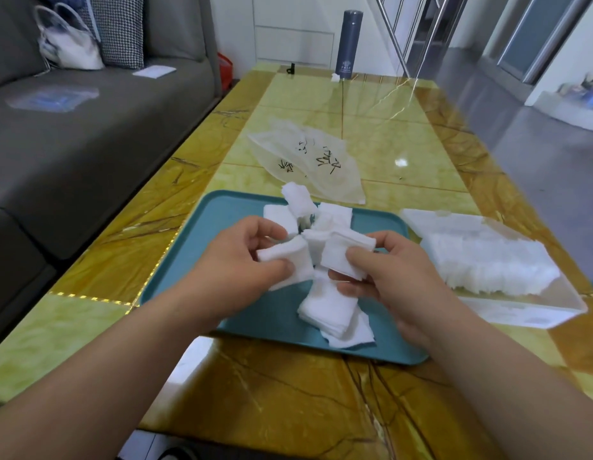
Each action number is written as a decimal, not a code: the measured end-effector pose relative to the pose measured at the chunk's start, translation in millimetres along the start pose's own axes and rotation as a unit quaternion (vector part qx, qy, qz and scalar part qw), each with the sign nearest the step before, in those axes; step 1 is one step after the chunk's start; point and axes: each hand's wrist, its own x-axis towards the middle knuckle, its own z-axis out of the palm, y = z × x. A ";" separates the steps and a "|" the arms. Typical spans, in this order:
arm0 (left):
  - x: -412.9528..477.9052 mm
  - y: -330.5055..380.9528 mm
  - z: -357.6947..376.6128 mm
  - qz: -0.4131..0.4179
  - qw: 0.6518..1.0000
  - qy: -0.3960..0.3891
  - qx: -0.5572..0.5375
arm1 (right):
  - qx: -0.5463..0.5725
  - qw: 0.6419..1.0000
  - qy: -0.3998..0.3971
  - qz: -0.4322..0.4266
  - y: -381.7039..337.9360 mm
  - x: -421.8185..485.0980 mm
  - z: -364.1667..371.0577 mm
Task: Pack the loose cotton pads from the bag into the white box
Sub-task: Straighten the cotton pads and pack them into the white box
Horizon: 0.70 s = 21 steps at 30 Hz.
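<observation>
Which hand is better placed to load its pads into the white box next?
Right. The right hand pinches a pad stack and is nearest the white box; the left hand would cross over.

Head-worn view, forward-down, close above hands [237, 260] [393, 277]

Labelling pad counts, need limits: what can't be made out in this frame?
Head view only:
- Count of pads in left hand and right hand: layers merge, fingers cover edges.
- Print on bag: crumpled, too small to read.
- Floor of white box: hidden by packed pads.
</observation>
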 end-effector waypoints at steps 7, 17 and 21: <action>-5.3 10.7 8.2 0.000 0.986 -0.094 -0.141 | -0.011 0.997 -0.056 -0.055 0.3 -3.7 -7.7; -4.5 15.4 22.0 0.022 0.982 -0.089 -0.168 | -0.053 0.982 -0.171 -0.061 0.6 -7.6 -11.4; -3.4 13.3 21.3 0.035 0.985 -0.080 -0.147 | -0.052 0.980 -0.178 -0.068 0.8 -7.9 -12.3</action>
